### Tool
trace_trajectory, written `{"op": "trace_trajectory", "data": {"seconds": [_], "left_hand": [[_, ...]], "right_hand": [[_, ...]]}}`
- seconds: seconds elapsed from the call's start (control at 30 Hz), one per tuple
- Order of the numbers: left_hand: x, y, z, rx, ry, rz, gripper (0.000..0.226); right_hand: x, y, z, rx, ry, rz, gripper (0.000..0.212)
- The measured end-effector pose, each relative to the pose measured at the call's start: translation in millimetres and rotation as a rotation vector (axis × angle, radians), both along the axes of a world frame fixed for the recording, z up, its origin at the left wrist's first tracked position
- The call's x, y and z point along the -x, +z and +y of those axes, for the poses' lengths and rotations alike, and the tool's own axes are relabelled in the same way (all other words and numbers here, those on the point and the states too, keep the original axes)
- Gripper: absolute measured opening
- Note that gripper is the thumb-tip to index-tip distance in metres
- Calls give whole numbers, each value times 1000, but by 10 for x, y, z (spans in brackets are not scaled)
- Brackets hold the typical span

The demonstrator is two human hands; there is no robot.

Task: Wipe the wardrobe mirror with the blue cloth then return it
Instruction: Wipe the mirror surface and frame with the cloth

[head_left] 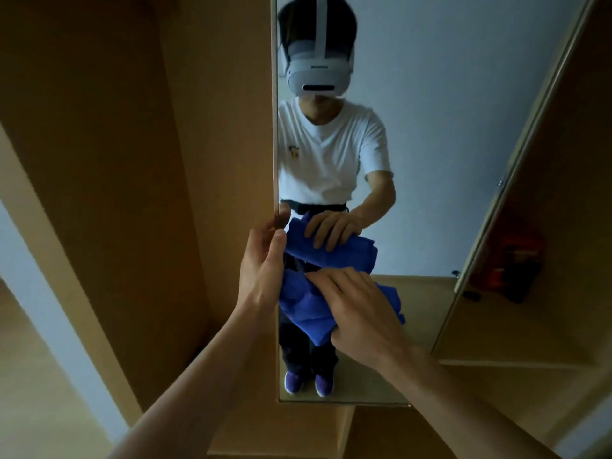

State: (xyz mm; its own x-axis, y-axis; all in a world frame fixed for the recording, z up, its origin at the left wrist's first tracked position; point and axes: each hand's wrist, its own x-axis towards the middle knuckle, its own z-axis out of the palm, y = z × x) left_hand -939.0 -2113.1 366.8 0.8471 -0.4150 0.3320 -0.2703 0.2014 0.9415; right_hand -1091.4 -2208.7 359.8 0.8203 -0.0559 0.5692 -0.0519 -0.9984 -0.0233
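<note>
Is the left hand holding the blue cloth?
No, the left hand grips the edge of the wardrobe mirror, while the right hand alone presses the blue cloth against the glass.

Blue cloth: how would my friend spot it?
Find the tall mirror on the brown wardrobe. Partway down its glass, the right hand presses the blue cloth. It's the only bright blue bunched thing there, apart from its own reflection just above.
</note>
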Motion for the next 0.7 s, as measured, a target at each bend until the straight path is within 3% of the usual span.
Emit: {"op": "trace_trajectory", "data": {"seconds": [0.27,0.57,0.7], "left_hand": [[7,1068,30,85,-25,-185,29],[25,2033,-49,7,43,-390,68],[56,2358,-70,5,78,-450,77]], "right_hand": [[57,1201,-60,244,-42,-172,57],[197,2417,-252,515,-179,-382,50],[243,2814,-350,580,-241,-369,60]]}}
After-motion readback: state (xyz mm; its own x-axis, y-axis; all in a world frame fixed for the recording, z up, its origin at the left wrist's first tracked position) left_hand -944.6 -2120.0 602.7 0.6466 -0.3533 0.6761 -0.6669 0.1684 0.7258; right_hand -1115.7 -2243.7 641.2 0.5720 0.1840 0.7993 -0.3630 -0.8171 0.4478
